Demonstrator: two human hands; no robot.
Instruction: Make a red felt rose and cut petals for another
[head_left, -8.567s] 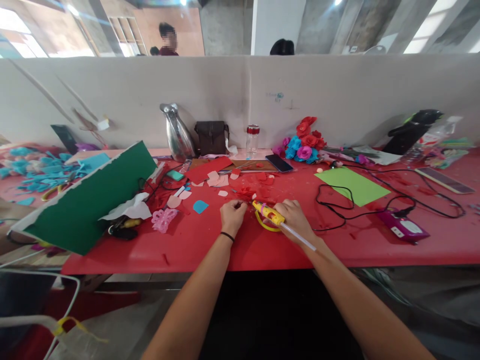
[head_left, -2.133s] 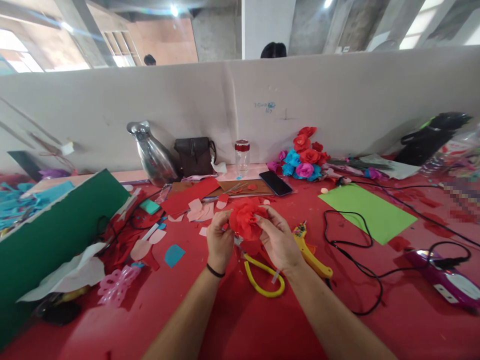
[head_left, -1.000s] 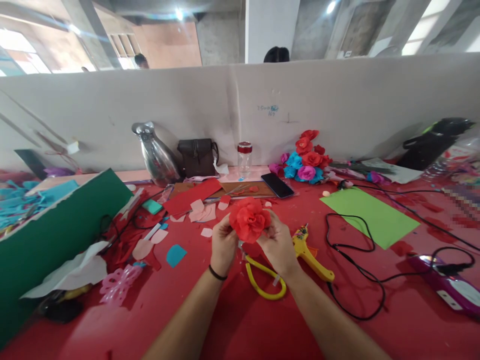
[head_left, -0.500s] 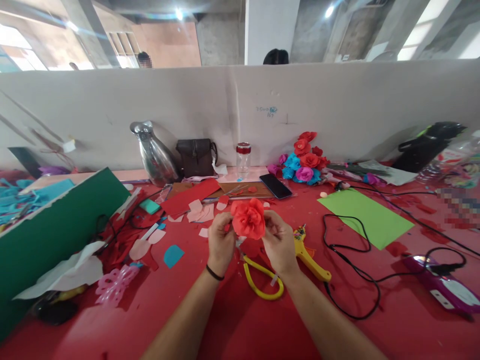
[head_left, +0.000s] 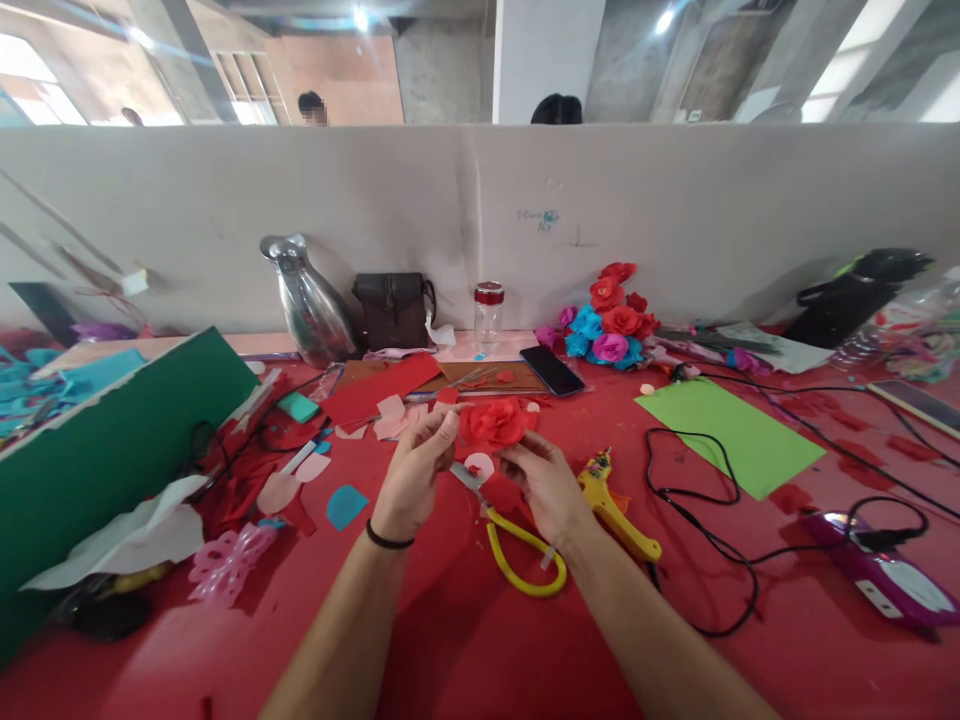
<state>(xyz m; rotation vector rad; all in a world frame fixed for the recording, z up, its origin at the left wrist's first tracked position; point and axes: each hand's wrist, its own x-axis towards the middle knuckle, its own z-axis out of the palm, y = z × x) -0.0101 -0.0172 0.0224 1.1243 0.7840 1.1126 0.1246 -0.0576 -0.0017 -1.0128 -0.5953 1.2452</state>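
A red paper flower (head_left: 496, 422) is held above the red table, its bloom tipped so that I see it more from the side. My right hand (head_left: 546, 488) pinches it at its lower right. At the left edge of the bloom, my left hand (head_left: 415, 470) has thumb and fingers closed on what looks like an outer petal; the exact contact is small. Beneath the flower lie yellow-handled scissors (head_left: 525, 570), partly covered by paper pieces. Just right of my right hand rests a yellow glue gun (head_left: 619, 518) with its black cord.
Paper petals, a blue one (head_left: 347, 508) among them, lie to the left near a green board (head_left: 127, 470). Behind stand a metal jug (head_left: 311, 305), a glass jar (head_left: 488, 318), a phone (head_left: 553, 371) and finished flowers (head_left: 611, 320). Green paper (head_left: 731, 430) and a purple power strip (head_left: 885, 570) lie right.
The flower has tipped from facing me to a side view and lowered slightly at its top. My left hand has shifted left and turned; my right hand has moved slightly left and down.
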